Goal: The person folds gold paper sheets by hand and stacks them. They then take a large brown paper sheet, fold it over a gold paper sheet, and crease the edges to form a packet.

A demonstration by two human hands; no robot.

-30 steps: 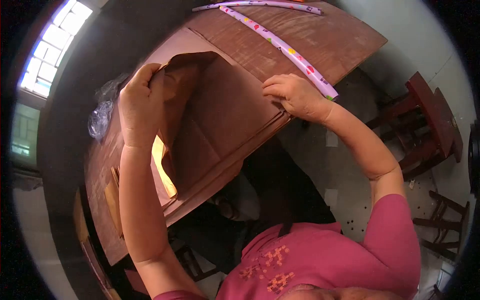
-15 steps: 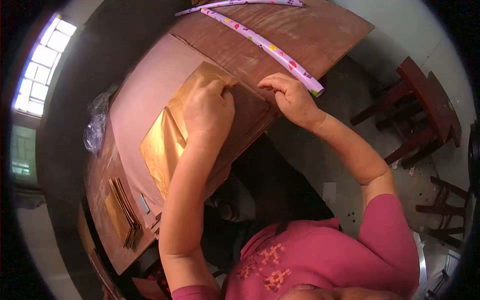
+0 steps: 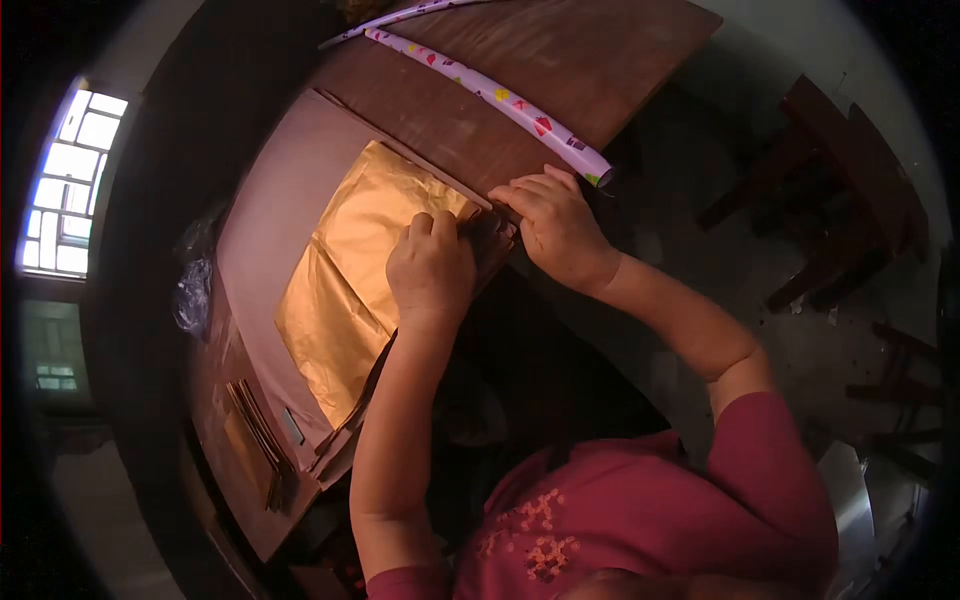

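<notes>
A creased sheet of gold paper (image 3: pixel 345 290) lies over a stack of brownish-pink paper sheets (image 3: pixel 265 205) on the wooden table. My left hand (image 3: pixel 432 270) rests at the gold sheet's right side, its fingers curled closed on that edge. Close by, my right hand (image 3: pixel 562 228) has its fingers bent together at the corner of the papers near the table edge. What its fingertips hold is hidden. Just beyond my right hand lies a pink patterned roll of wrapping paper (image 3: pixel 490 92).
Folded brown pieces (image 3: pixel 255 445) and a small grey flat object (image 3: pixel 293 426) sit at the table's near left. Crumpled clear plastic (image 3: pixel 192 295) is at the left edge. A second thin roll (image 3: pixel 400 16) lies at the back. Dark wooden stools (image 3: pixel 850 180) stand right.
My left hand has moved down and right, uncovering more of the gold sheet, which lies flatter. My right hand has shifted left and down toward the paper corner. The view has darkened and shifted slightly.
</notes>
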